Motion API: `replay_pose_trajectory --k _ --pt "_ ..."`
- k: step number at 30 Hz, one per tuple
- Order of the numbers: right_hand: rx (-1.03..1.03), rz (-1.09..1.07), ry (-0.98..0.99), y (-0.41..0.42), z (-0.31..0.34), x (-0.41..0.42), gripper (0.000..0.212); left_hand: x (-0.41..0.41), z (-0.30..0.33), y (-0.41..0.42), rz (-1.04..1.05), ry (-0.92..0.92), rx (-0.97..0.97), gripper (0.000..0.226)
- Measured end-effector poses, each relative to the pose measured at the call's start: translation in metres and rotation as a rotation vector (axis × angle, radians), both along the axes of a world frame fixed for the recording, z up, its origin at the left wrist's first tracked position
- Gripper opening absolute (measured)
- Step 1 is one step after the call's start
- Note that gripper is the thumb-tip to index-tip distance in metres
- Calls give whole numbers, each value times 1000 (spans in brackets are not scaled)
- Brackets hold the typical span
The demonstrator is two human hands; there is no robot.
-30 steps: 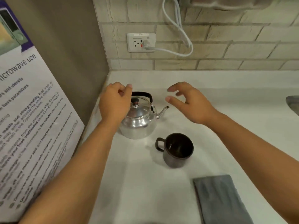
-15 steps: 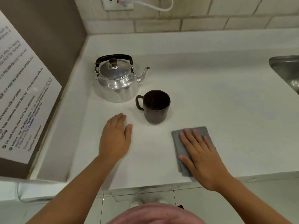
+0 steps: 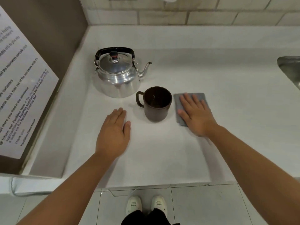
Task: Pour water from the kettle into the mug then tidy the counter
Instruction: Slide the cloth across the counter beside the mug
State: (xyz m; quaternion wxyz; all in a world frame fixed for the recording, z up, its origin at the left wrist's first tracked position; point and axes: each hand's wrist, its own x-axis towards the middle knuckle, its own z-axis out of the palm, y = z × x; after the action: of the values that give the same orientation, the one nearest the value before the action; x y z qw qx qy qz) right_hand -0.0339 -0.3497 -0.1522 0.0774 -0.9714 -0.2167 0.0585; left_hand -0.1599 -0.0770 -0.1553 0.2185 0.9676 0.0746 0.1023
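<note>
A shiny metal kettle (image 3: pixel 118 78) with a black handle stands on the white counter (image 3: pixel 227 95), spout pointing right. Just in front of it, to the right, sits a dark brown mug (image 3: pixel 157 106), handle to the left. My right hand (image 3: pixel 196 114) lies flat, palm down, pressing on a grey cloth (image 3: pixel 178 101) right of the mug. My left hand (image 3: pixel 113 135) rests flat on the counter in front of the kettle, left of the mug, holding nothing.
A steel sink (image 3: pixel 290 69) cuts into the counter at the far right. A brown wall with a printed notice (image 3: pixel 17 88) stands to the left. Tiled wall runs along the back. The counter's front edge lies near me, with my shoes (image 3: pixel 146 203) on the floor below.
Both hands came down from beside the kettle onto the counter. My right hand landed on the grey cloth and slid it forward, up beside the mug.
</note>
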Motion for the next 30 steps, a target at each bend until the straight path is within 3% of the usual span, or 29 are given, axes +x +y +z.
replay_pose_trajectory --k 2,4,11,16,19,21,23,25,27,30 --pt "22 -178 12 -11 2 -32 63 0 1 0 -5 -3 -17 44" --pt "21 -210 5 -3 3 -73 64 0 3 0 -9 -7 -47 42" --pt "41 283 86 92 8 -163 63 -5 18 15 -27 55 -324 40" --pt "92 335 158 168 11 -125 65 -16 32 19 99 -76 -497 34" --pt "74 290 190 184 16 -104 73 -26 37 11 77 -280 -403 29" --pt "148 332 207 170 18 -106 75 -31 36 4 35 -285 -387 32" --pt "240 394 211 137 19 -120 70 -32 30 -4 -48 -123 -384 39" --pt "229 416 183 97 15 -135 68 -32 17 -9 -154 92 -201 50" --pt "167 341 130 59 12 -141 65 -31 5 -6 -217 182 33 57" --pt "102 167 119 28 15 -131 69 -18 6 17 -152 279 132 60"
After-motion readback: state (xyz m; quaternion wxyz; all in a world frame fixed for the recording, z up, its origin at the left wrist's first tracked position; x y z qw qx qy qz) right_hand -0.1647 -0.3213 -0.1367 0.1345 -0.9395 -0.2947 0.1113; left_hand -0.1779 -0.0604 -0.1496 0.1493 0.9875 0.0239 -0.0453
